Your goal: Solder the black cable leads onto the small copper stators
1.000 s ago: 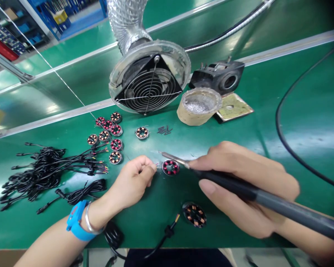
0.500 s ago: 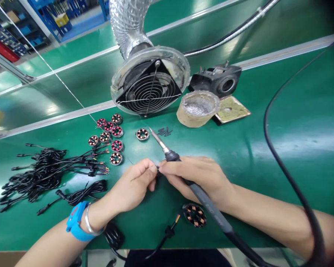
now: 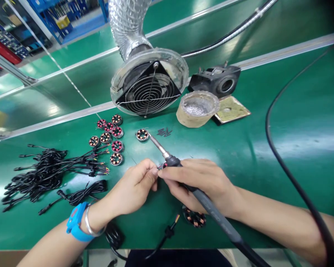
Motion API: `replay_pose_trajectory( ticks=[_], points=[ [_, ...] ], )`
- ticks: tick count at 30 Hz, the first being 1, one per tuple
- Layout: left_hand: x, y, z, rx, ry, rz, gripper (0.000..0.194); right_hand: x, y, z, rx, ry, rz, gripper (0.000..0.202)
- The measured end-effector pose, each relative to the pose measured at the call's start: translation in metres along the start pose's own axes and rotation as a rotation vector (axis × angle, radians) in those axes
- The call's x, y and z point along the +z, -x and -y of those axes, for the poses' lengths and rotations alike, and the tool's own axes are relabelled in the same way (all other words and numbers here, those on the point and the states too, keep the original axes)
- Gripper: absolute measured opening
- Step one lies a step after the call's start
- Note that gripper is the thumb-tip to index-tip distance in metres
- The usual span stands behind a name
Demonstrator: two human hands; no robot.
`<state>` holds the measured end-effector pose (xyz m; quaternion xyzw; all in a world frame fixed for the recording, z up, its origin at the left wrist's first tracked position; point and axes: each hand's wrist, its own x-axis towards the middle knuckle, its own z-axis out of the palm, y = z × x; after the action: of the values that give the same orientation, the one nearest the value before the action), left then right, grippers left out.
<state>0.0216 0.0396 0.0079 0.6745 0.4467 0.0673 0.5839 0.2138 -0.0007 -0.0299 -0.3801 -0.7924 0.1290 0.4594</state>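
Observation:
My right hand point(image 3: 203, 181) is closed around a soldering iron point(image 3: 163, 150), whose tip points up and left, close to a copper-wound motor stator point(image 3: 142, 135) on the bench. Its thumb and fingertips meet those of my left hand point(image 3: 139, 185), which is closed in a pinch. Between the hands shows the edge of a small stator with red windings point(image 3: 164, 165), mostly hidden by fingers. What the left fingertips grip is too small to make out; a thin wire sticks out above them. Under my right hand lies another stator point(image 3: 195, 218), partly covered, near a cable end point(image 3: 170, 230) with coloured leads.
Several red and copper stators point(image 3: 117, 146) and a heap of black cables point(image 3: 41, 174) lie at left. A fume extractor point(image 3: 149, 91) hangs ahead. Small dark tubes point(image 3: 164, 132), a bowl point(image 3: 197, 111), a sponge tray point(image 3: 231, 111) and a black stand point(image 3: 215, 81) stand beyond.
The iron's tip has dropped slightly. My right hand has shifted a little, covering more of the lower stator, and the red-wound stator's edge now shows between my hands.

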Motion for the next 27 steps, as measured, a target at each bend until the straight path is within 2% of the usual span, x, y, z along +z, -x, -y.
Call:
replay_pose_trajectory(
  ticks=[6,9,14,22,27],
  points=[
    [0.002,-0.005,0.003,-0.052,0.196,0.098,0.036,0.001,-0.001,0.000,0.032,-0.046,-0.031,0.030],
    [0.004,-0.008,0.005,-0.067,0.237,0.039,0.034,-0.001,-0.003,0.001,0.064,-0.040,-0.031,0.027],
    [0.005,-0.008,0.004,-0.098,0.213,0.001,0.031,-0.001,-0.003,0.000,0.096,-0.071,0.055,0.033],
    [0.006,-0.011,0.003,-0.123,0.208,-0.030,0.023,0.003,-0.003,-0.006,0.220,-0.168,0.034,0.034],
    [0.007,-0.012,0.003,-0.105,0.191,-0.056,0.027,-0.002,-0.006,-0.005,0.175,-0.158,0.032,0.033]
  ],
)
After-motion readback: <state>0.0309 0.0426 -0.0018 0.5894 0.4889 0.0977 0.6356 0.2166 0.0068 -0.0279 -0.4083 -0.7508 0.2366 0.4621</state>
